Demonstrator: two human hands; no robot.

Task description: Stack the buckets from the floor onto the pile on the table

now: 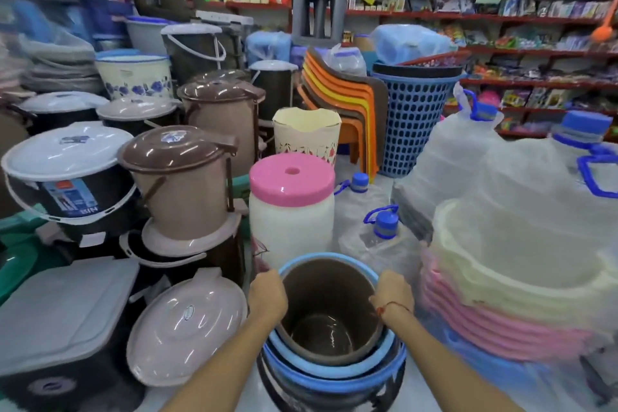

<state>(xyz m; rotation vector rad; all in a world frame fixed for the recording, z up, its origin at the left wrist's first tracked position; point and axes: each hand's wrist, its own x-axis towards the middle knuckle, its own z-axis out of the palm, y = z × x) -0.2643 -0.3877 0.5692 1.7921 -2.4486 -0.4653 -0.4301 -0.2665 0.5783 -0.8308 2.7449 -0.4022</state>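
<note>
A brown bucket with a blue rim (329,304) is held low in the middle of the view, its open mouth facing me. My left hand (267,294) grips the rim on its left side and my right hand (394,293) grips the rim on its right side. The bucket's base sits inside a nest of more dark buckets with blue rims (334,378) directly beneath it. I cannot tell whether that nest rests on the floor or on a table.
A white jar with a pink lid (291,207) stands just behind the bucket. Lidded brown and black bins (180,184) crowd the left. Stacked cream and pink basins (501,304) and clear water jugs (378,237) fill the right. A blue basket (413,120) and red shelves (501,17) stand behind.
</note>
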